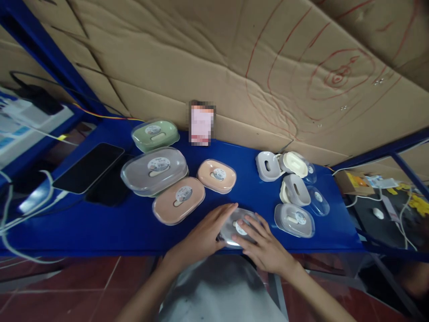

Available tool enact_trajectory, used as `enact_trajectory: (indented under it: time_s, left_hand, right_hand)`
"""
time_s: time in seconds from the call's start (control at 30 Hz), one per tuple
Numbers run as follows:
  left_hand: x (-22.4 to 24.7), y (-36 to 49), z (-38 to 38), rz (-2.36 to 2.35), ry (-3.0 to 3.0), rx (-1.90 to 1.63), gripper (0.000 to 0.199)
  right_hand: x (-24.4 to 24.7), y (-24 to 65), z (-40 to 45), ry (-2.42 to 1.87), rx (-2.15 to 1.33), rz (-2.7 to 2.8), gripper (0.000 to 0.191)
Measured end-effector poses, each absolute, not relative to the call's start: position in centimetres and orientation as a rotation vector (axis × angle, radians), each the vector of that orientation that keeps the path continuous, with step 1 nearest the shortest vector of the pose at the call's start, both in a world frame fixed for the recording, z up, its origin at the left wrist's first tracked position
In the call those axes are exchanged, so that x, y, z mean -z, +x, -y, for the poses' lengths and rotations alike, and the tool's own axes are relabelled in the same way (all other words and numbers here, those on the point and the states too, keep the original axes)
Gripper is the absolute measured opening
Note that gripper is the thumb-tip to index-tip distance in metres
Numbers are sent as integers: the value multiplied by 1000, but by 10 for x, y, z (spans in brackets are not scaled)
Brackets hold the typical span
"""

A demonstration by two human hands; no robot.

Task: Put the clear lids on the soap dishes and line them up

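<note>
A small grey lidded plastic box (229, 228) with a clear lid and a round white sticker is at the table's front edge, between my hands. My left hand (212, 224) wraps around its left side, thumb at the front and fingers along the back. Over the right part of the lid, my right hand (263, 241) lies with its fingers bent and somewhat apart, gripping the box from that side. The fingers hide much of the box. Closest on the right stands another grey lidded box (288, 223); on the left lies a pink lidded box (167, 208).
An orange lidded box (214, 181), a large grey box (140, 172) and a green box (144, 138) stand further back. Open grey trays (270, 172), cream parts (296, 162) and a loose clear lid (318, 208) lie right. A phone (90, 167) and cables occupy the left.
</note>
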State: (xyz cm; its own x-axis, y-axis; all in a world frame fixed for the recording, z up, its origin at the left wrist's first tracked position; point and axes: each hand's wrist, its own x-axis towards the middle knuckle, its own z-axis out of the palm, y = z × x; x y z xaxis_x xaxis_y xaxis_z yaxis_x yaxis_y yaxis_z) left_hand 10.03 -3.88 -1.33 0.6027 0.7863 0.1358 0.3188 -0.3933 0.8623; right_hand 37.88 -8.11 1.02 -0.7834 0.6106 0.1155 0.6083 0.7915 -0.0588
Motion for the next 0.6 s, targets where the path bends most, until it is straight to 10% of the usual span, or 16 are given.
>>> enact_trajectory:
  time_s: [0.6]
  left_hand:
    - [17, 102, 43, -1083, 1970, -657, 80]
  right_hand:
    - [-5, 349, 70, -1740, 47, 2227, 45]
